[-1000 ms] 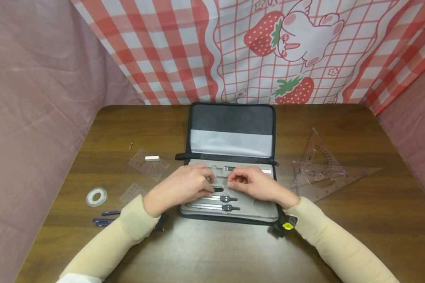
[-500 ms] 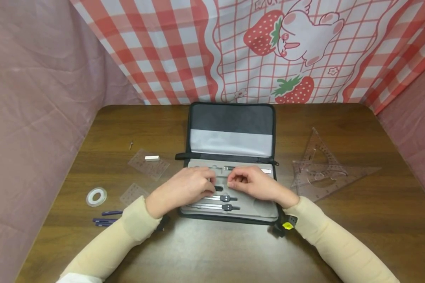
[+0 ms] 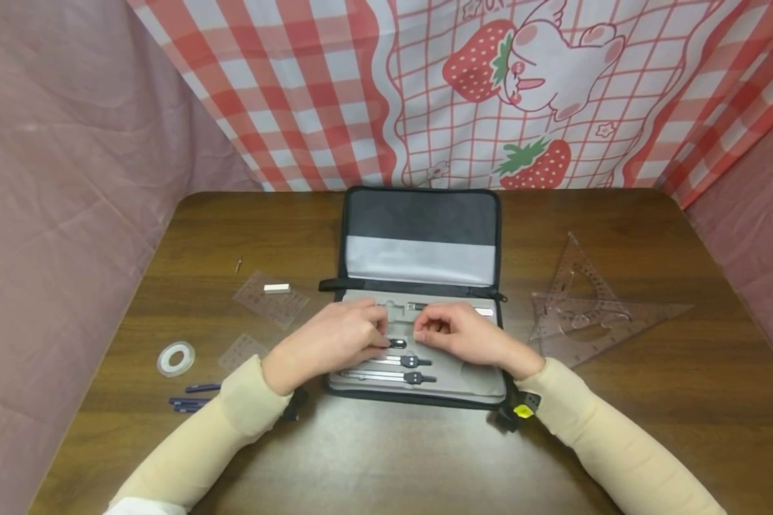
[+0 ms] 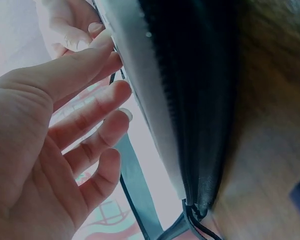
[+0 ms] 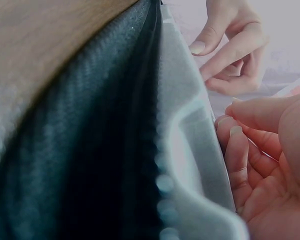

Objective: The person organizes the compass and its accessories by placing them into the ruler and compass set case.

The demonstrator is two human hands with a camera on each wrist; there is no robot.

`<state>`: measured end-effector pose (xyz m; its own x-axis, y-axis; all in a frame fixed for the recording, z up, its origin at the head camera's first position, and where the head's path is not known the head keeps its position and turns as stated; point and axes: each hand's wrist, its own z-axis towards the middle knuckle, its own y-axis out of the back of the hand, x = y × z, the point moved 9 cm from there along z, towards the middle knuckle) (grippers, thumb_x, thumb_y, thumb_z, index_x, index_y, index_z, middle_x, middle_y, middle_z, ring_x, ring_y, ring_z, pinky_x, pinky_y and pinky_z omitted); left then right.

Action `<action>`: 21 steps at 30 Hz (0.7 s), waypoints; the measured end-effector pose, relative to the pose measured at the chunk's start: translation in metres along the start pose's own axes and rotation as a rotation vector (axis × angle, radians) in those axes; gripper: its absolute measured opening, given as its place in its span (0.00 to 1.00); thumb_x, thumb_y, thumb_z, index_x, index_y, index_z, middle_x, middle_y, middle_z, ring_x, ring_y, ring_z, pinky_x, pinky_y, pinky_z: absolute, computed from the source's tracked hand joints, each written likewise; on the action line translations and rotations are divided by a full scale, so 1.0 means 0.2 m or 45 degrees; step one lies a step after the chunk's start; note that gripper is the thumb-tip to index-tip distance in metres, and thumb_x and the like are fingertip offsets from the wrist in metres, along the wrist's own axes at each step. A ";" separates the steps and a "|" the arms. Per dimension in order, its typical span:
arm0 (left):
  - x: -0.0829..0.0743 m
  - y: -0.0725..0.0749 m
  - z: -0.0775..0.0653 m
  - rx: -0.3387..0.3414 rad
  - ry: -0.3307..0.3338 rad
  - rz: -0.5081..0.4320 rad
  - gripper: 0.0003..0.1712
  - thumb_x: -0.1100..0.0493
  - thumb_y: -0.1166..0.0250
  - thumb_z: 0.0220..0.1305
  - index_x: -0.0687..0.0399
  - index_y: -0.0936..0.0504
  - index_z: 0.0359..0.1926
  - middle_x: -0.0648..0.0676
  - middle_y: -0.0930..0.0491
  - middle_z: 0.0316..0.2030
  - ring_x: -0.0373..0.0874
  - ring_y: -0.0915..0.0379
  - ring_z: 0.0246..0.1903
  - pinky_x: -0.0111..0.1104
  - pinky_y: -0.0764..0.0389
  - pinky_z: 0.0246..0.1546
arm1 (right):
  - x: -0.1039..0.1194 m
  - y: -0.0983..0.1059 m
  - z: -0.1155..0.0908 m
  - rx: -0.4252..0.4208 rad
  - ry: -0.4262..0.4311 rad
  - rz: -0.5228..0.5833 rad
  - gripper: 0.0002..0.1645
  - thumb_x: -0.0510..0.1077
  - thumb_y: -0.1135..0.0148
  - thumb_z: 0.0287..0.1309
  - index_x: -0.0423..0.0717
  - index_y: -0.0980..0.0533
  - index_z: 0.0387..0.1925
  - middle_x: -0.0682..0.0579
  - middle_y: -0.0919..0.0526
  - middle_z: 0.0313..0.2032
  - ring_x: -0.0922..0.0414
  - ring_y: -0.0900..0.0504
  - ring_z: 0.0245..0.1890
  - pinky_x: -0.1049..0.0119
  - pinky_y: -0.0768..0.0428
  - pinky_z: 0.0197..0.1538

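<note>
In the head view an open black zip case (image 3: 424, 214) holds a grey moulded tray (image 3: 451, 368). Two compasses (image 3: 415, 378) lie in its front slots. Above them is a small black piece (image 3: 397, 344) with a shiny edge. Thumb and index finger of my left hand (image 3: 335, 340) pinch its left end at the slot; the rest of it under the fingers is hidden. My right hand (image 3: 464, 335) rests on the tray, fingers loosely curled, with nothing visible in it. Partly covered by it, a silver-and-black piece (image 3: 419, 307) lies in the back slot.
Left on the wooden table lie clear stencils (image 3: 267, 300), a white block (image 3: 277, 288), a tiny metal part (image 3: 238, 265), a round white ring (image 3: 175, 359) and several dark blue sticks (image 3: 190, 402). Two clear set squares (image 3: 644, 315) overlap at right. A checked curtain (image 3: 309, 93) hangs behind.
My left fingers shift slightly at the slot, and the black piece between them tips a little, now showing a shinier edge. My right hand stays still.
</note>
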<state>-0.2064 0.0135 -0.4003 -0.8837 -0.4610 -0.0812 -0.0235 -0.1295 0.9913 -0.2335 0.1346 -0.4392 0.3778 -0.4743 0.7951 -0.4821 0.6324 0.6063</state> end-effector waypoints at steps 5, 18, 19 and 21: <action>0.01 -0.01 0.00 -0.003 0.009 -0.053 0.13 0.47 0.27 0.60 0.42 0.09 0.45 0.42 0.23 0.37 0.36 0.31 0.36 0.30 0.26 0.34 | -0.01 0.00 -0.01 -0.007 -0.007 -0.011 0.04 0.47 0.35 0.66 0.53 0.18 0.36 0.61 0.21 0.27 0.61 0.24 0.26 0.67 0.25 0.31; -0.03 -0.05 0.01 0.079 0.010 -0.054 0.18 0.42 0.29 0.60 0.42 0.11 0.49 0.44 0.24 0.37 0.38 0.33 0.34 0.30 0.28 0.31 | 0.07 0.50 -0.34 -0.113 -0.093 -0.261 0.08 0.44 0.34 0.65 0.50 0.18 0.45 0.57 0.17 0.35 0.60 0.22 0.31 0.65 0.22 0.34; -0.03 -0.06 0.00 0.087 0.017 -0.046 0.20 0.41 0.29 0.59 0.42 0.11 0.50 0.44 0.24 0.38 0.39 0.33 0.34 0.30 0.27 0.31 | 0.07 0.59 -0.42 -0.153 -0.120 -0.330 0.08 0.43 0.33 0.64 0.52 0.18 0.45 0.57 0.17 0.34 0.61 0.23 0.30 0.66 0.22 0.33; -0.03 -0.05 -0.01 0.104 0.036 -0.037 0.23 0.39 0.28 0.57 0.42 0.12 0.51 0.45 0.24 0.38 0.39 0.32 0.35 0.32 0.26 0.32 | 0.06 0.74 -0.58 -0.220 -0.158 -0.481 0.09 0.41 0.31 0.62 0.56 0.18 0.43 0.61 0.17 0.33 0.63 0.23 0.29 0.69 0.24 0.31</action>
<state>-0.2000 0.0163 -0.4107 -0.8686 -0.4828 -0.1114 -0.0878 -0.0713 0.9936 -0.2090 0.2946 -0.3413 0.3993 -0.7557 0.5191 -0.1846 0.4884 0.8529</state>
